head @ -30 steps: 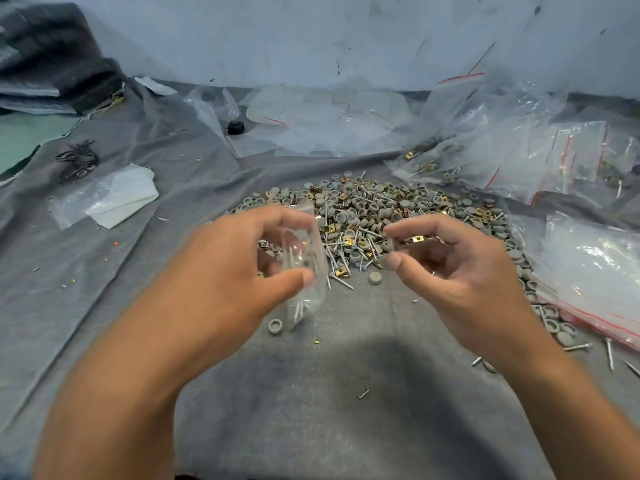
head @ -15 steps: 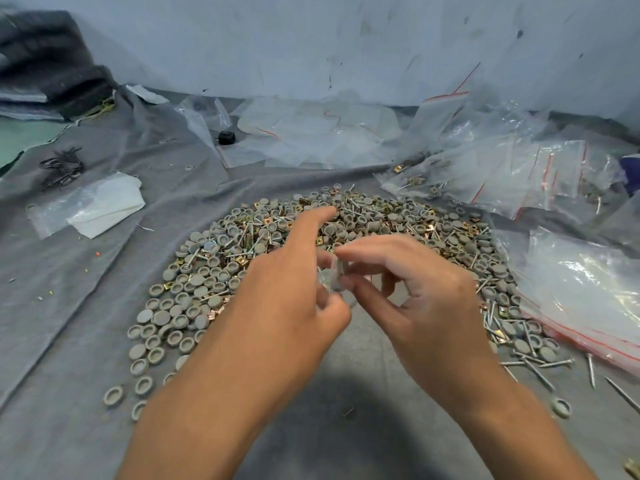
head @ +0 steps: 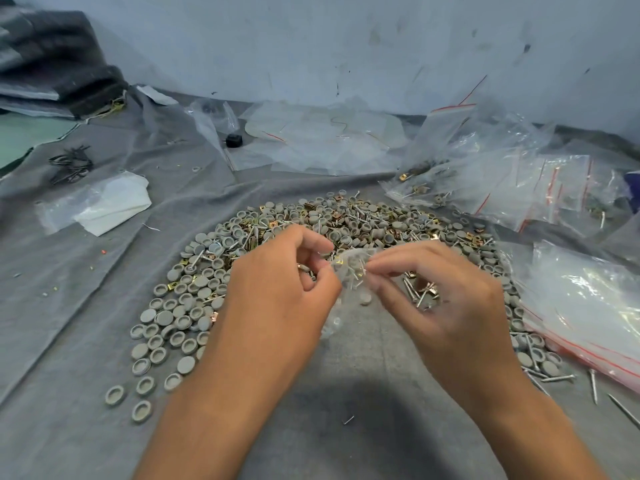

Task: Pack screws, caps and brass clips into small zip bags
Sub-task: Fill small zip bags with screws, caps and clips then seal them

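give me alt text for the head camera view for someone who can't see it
Two bare hands, left hand and right hand, pinch a small clear plastic zip bag holding screws and a brass clip, above a heap of grey round caps, silver screws and brass clips on grey cloth. Filled red-striped zip bags lie at right.

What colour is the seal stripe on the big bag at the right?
Red, seen in the head view along the big bag's lower edge.

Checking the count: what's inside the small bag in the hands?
In the bag, screws, a brass clip and a grey cap show through the plastic. Fingers and creases cover the rest, so no count.
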A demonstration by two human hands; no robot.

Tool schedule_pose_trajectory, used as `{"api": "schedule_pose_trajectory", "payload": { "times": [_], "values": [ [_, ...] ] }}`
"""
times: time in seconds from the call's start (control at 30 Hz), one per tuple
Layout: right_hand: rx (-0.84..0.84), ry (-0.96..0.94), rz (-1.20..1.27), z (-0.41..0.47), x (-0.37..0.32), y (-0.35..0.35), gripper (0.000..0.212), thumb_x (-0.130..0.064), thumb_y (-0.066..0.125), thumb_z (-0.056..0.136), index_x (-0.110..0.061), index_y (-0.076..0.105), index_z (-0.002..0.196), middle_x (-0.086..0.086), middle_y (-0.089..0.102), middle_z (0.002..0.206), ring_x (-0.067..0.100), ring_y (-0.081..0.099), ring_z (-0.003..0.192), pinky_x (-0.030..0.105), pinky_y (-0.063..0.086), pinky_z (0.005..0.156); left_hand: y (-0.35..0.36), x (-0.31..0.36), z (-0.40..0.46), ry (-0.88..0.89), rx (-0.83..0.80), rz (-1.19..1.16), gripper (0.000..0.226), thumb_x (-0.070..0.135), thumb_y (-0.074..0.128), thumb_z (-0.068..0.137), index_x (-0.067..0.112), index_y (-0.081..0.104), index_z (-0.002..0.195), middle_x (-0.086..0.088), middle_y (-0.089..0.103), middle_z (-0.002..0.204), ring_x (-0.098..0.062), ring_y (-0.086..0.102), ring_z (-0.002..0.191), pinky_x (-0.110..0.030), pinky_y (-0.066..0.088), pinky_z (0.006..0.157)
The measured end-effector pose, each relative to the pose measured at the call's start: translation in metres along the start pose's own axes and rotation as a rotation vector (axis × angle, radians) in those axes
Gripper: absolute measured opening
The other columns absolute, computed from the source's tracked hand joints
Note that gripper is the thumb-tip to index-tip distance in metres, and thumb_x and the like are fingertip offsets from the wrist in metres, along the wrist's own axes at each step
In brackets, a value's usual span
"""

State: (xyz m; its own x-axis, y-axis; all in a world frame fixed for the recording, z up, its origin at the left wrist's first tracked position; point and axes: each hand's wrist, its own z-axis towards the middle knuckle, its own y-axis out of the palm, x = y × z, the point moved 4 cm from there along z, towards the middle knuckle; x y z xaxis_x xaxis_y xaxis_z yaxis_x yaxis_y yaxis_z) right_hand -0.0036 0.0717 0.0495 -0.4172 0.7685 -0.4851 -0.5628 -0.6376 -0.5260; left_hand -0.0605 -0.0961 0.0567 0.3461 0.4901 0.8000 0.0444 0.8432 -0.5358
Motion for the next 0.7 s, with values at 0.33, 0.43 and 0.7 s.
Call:
{"api": "schedule_pose_trajectory", "payload": {
  "times": [0.33, 0.43, 0.7],
  "values": [
    [-0.597, 0.455, -0.302, -0.021, 0.065, 0.051, 0.019, -0.039, 0.068, 0.094, -0.036, 0.065, 0.112, -0.017, 0.056, 0.109, 0.004, 0.053, 0.100, 0.031, 0.050, 0.093, -0.031, -0.010, 0.007, 0.066, 0.259, -0.099, 0.008, 0.034, 0.070, 0.092, 0.037, 0.071, 0.084, 0.023, 0.066, 0.071, 0.002, 0.058, 0.056, -0.008, 0.039, 0.049],
    [-0.556, 0.455, -0.311, -0.016, 0.066, 0.058, 0.014, -0.037, 0.067, 0.095, -0.035, 0.065, 0.108, -0.014, 0.055, 0.106, 0.009, 0.053, 0.098, 0.034, 0.050, 0.090, -0.033, -0.015, 0.008, 0.074, 0.237, -0.130, 0.006, 0.036, 0.072, 0.090, 0.038, 0.074, 0.085, 0.022, 0.066, 0.069, 0.000, 0.057, 0.054, -0.008, 0.037, 0.048],
    [-0.545, 0.346, -0.093, -0.016, 0.043, 0.046, 0.013, -0.034, 0.062, 0.097, -0.037, 0.066, 0.110, -0.021, 0.052, 0.102, -0.011, 0.051, 0.095, 0.001, 0.036, 0.079, -0.039, -0.023, 0.015, 0.064, 0.275, -0.210, 0.005, 0.036, 0.074, 0.090, 0.036, 0.075, 0.086, 0.015, 0.071, 0.071, -0.007, 0.060, 0.058, -0.021, 0.046, 0.053]
  ]
}}
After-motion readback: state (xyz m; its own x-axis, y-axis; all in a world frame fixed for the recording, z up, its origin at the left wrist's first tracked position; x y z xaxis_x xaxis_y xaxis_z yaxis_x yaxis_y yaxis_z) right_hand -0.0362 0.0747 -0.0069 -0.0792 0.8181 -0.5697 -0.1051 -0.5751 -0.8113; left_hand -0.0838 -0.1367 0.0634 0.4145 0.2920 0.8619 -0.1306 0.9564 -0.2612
